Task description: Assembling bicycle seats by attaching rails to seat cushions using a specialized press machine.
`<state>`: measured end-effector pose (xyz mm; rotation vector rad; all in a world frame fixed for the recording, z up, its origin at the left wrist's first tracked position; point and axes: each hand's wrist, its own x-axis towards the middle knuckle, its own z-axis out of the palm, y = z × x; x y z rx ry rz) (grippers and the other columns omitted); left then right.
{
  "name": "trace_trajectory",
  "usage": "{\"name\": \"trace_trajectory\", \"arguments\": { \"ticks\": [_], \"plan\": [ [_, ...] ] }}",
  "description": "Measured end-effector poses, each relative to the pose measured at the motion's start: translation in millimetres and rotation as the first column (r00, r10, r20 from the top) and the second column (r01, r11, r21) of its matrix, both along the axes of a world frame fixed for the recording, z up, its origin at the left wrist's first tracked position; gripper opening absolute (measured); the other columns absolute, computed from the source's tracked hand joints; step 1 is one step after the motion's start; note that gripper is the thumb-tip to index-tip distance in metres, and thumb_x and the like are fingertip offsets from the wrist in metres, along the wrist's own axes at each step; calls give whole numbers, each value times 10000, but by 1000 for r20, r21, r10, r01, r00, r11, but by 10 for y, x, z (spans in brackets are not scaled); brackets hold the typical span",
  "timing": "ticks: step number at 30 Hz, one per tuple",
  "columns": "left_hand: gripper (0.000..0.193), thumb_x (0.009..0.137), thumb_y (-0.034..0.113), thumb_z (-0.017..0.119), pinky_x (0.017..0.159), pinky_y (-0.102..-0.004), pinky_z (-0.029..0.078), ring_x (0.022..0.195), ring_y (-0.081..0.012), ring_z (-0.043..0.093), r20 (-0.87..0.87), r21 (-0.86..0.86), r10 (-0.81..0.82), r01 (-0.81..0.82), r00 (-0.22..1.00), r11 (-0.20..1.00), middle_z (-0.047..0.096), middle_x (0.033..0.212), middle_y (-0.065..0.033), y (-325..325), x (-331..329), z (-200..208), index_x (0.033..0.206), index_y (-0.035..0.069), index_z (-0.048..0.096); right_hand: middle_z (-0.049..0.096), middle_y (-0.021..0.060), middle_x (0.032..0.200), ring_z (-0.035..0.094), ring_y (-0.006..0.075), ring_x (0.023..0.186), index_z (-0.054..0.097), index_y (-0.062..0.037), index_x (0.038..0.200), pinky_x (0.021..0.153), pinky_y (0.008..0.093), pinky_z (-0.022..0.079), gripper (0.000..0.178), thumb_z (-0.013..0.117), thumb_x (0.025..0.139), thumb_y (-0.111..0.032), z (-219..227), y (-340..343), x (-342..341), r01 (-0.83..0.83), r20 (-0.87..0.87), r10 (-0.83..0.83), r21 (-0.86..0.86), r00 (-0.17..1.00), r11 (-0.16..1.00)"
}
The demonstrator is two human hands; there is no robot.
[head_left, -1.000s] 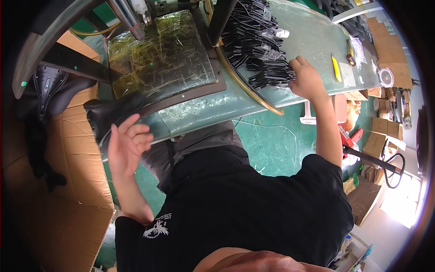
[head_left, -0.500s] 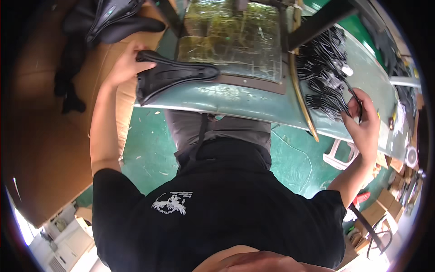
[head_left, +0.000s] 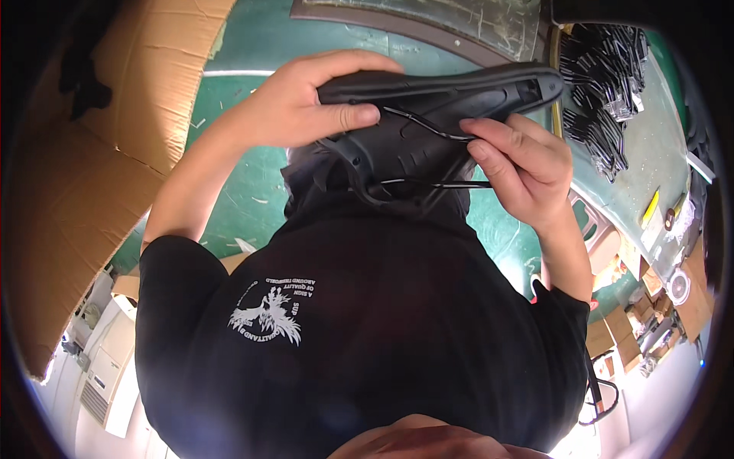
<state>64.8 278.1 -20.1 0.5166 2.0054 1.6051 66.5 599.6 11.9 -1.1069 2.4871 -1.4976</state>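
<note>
A black bicycle saddle [head_left: 417, 157] is held in front of my body, its hollow underside turned toward me and its narrow nose pointing right. My left hand [head_left: 310, 99] grips its wide rear end, the thumb on the underside and the fingers around the far edge. Between thumb and fingers, my right hand [head_left: 527, 164] pinches a bent black saddle rail [head_left: 428, 125]. One of the rail's rods runs from my right fingertips to near my left thumb; the other lies lower, over the saddle's near edge. Whether the rod ends sit in the saddle's sockets, I cannot tell.
A pile of black saddle rails [head_left: 600, 96] lies on the green table [head_left: 661, 153] at the right, with a yellow-handled tool [head_left: 651, 208] nearer. A framed clear-topped plate [head_left: 489, 27] is at the back. The cardboard box [head_left: 92, 199] stands left, a plastic stool [head_left: 600, 233] below the table.
My left hand has lifted the saddle off the table, brought it toward my body and turned its underside up. My right hand has come from the pile to the saddle with a rail.
</note>
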Motion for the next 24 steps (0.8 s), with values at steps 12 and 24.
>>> {"name": "trace_trajectory", "arguments": {
  "ticks": [12, 24],
  "plan": [
    [622, 1016, 400, 640, 1130, -360, 445, 1328, -224, 585, 171, 94, -48, 32, 984, 995, 616, 1405, -123, -65, 214, -56, 1468, -16, 548, 563, 48, 651, 525, 183, 492, 808, -26, 1018, 450, 315, 400, 234, 886, 808, -90, 44, 29, 46, -107, 5, 107, 103, 994, 989],
    [457, 981, 167, 654, 1063, -341, 477, 1244, -189, 607, 140, 316, -95, 47, 985, 948, 652, 1312, -108, 80, 302, -89, 1394, -12, 576, 530, 14, 642, 516, 180, 489, 798, -38, 982, 456, 328, 387, 283, 892, 735, -141, 135, -208, 76, -249, -241, 273, 125, 931, 960]
  ]
}}
